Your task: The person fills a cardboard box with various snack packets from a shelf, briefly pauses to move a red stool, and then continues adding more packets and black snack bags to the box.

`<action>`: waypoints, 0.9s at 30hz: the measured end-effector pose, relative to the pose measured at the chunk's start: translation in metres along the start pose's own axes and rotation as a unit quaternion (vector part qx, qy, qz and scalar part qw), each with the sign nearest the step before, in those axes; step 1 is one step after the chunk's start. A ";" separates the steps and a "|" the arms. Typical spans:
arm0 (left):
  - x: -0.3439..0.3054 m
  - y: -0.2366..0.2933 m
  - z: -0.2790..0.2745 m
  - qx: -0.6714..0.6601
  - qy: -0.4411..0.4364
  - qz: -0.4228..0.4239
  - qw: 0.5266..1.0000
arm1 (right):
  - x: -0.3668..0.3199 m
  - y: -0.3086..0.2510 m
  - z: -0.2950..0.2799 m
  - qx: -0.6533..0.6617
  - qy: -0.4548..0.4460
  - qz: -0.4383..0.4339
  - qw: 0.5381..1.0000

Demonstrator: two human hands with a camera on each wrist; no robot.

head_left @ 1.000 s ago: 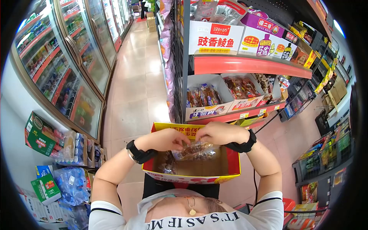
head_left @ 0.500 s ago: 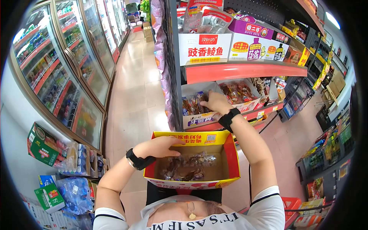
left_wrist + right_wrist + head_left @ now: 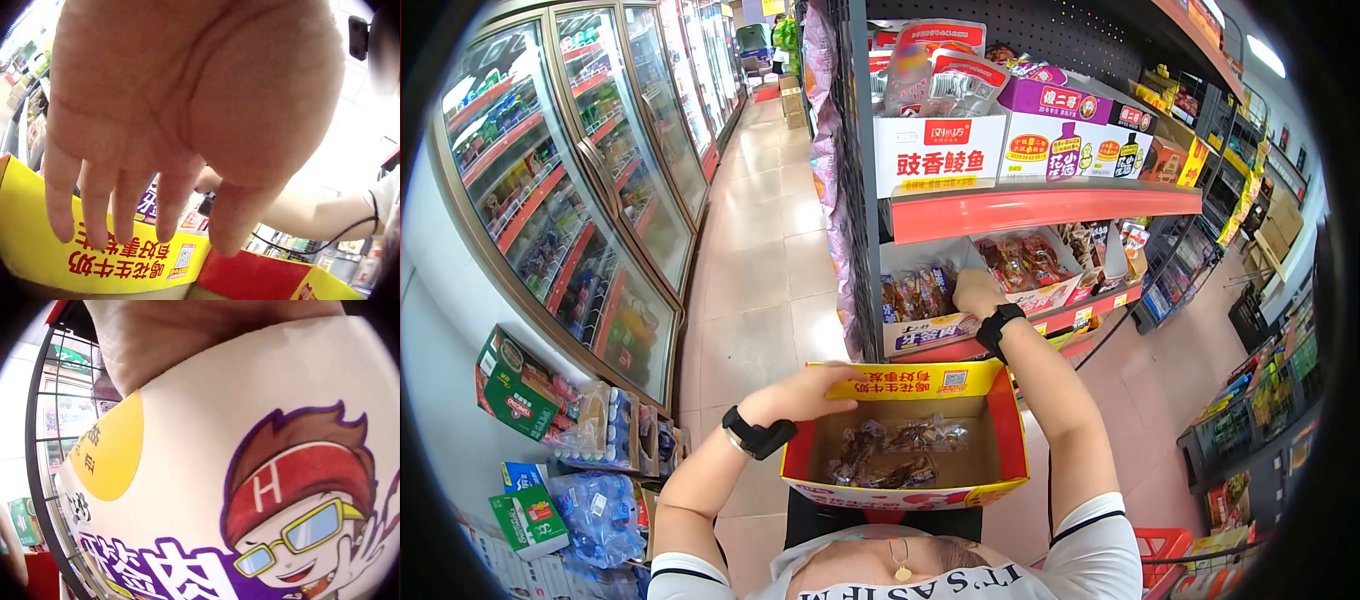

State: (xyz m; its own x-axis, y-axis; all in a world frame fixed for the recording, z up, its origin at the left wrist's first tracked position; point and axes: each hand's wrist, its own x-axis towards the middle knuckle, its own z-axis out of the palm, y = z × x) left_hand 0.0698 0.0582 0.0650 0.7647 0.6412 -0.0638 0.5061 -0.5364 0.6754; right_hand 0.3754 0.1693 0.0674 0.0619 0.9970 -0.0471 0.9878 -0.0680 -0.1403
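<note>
A yellow and red carton (image 3: 1012, 440) lies before the person's lap, with several clear-wrapped brown snack packets (image 3: 912, 472) on its bottom. Its yellow back flap (image 3: 37, 231) shows in the left wrist view. The left hand (image 3: 800, 393) is at the carton's back left corner, fingers straight over the flap. On the lower shelf, the right hand (image 3: 980, 293) reaches down into a white display box (image 3: 930, 335) of similar packets (image 3: 915, 292). The box's printed front wall (image 3: 187, 475) hides its fingers in the right wrist view, so I cannot tell what they hold.
A second display box (image 3: 1025, 262) of red packets adjoins on the right. Above runs a red shelf edge (image 3: 1050, 208) with white and purple boxes (image 3: 1055, 140). Glass-door fridges (image 3: 550, 180) line the left aisle. Bottled water packs (image 3: 600, 518) stand at lower left.
The right hand has left the carton, where both hands were at a packet, and gone forward into the shelf box. That packet lies in the carton. The left hand has moved to the back flap.
</note>
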 end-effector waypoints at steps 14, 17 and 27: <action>-0.002 -0.044 -0.004 0.083 -0.008 -0.068 0.994 | -0.095 0.017 -0.070 0.207 0.182 -0.175 0.945; 0.000 -0.048 0.000 0.083 -0.004 -0.062 0.995 | -0.122 0.017 -0.071 0.376 -0.124 -0.184 0.900; -0.007 -0.055 0.008 0.124 -0.058 -0.062 0.989 | -0.132 -0.006 0.009 0.139 -0.300 -0.419 0.846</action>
State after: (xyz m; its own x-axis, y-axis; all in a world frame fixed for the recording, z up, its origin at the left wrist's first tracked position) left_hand 0.0396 0.0786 0.0224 0.7239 0.6509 -0.2284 0.6700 -0.5846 0.4575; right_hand 0.3597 0.0373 0.0655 -0.8092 0.5070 -0.2969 0.5718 0.5635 -0.5962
